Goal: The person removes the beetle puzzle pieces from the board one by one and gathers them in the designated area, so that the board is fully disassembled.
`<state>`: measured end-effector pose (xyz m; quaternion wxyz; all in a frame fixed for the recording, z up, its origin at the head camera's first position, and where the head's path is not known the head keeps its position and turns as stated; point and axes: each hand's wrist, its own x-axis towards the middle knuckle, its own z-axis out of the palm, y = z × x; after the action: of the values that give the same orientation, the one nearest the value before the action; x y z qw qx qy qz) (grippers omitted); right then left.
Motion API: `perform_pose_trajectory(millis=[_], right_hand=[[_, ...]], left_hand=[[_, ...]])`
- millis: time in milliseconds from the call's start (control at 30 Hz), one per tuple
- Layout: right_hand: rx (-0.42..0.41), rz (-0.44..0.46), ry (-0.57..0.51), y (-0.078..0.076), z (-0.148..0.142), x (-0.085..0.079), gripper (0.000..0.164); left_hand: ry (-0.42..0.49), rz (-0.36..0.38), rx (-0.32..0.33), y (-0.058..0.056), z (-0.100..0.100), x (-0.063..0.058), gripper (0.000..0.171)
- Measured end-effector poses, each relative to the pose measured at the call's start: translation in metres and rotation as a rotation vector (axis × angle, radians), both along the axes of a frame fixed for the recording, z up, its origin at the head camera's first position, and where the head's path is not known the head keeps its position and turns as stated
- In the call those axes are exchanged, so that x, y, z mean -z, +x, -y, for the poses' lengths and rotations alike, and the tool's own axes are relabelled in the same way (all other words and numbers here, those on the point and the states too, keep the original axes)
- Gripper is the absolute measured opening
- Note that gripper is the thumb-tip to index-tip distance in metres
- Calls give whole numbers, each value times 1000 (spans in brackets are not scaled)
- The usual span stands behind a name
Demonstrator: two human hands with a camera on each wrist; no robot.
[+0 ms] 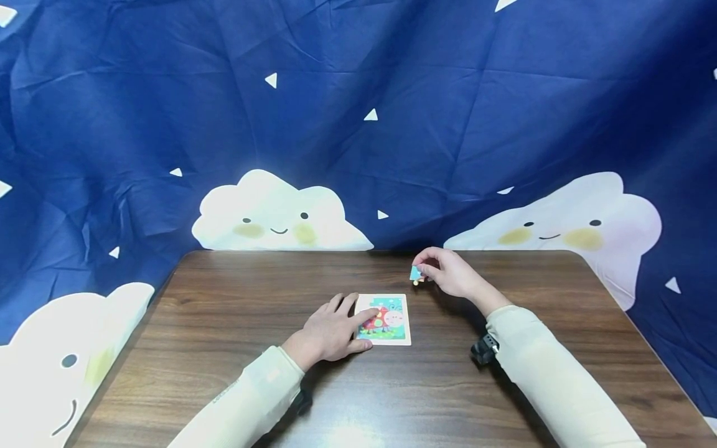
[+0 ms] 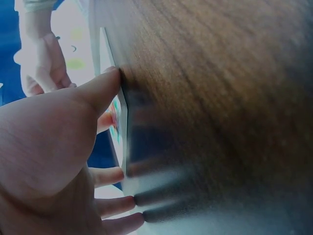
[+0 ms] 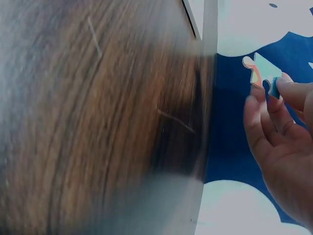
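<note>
A flat jigsaw puzzle [image 1: 396, 334] with a white border and a red ladybug picture lies on the table; bare white shows at its upper left. My left hand [image 1: 332, 330] rests at its left side, fingers spread. The index finger lies over the picture, and the thumb touches the near edge; the left wrist view shows this hand [image 2: 54, 147] against the board's edge [image 2: 123, 132]. Beyond the puzzle to the right, my right hand [image 1: 452, 274] pinches a light-blue jigsaw piece [image 1: 415, 274] between thumb and fingers. The right wrist view shows the piece [image 3: 266, 68] held above the table.
The brown wooden table [image 1: 224, 311] has its far edge just behind my right hand. A blue curtain [image 1: 336, 124] with white clouds and triangles hangs behind it. A small black device [image 1: 484, 350] sits under my right wrist.
</note>
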<state>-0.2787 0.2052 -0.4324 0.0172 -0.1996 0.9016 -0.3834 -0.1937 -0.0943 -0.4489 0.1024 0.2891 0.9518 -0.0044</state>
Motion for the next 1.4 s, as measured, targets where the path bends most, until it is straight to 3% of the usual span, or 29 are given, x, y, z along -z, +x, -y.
perform_pose_trajectory(millis=[567,1033,1400], right_hand=[[51,5,63,-10,-16,14,14],[125,9,100,-22,-8,29,15],[138,15,118,-31,-4,38,17]], left_hand=[[-18,-14,3,0,0,0,69],[-16,-5,0,-1,0,1,68],[-11,-12,0,-1,0,0,68]])
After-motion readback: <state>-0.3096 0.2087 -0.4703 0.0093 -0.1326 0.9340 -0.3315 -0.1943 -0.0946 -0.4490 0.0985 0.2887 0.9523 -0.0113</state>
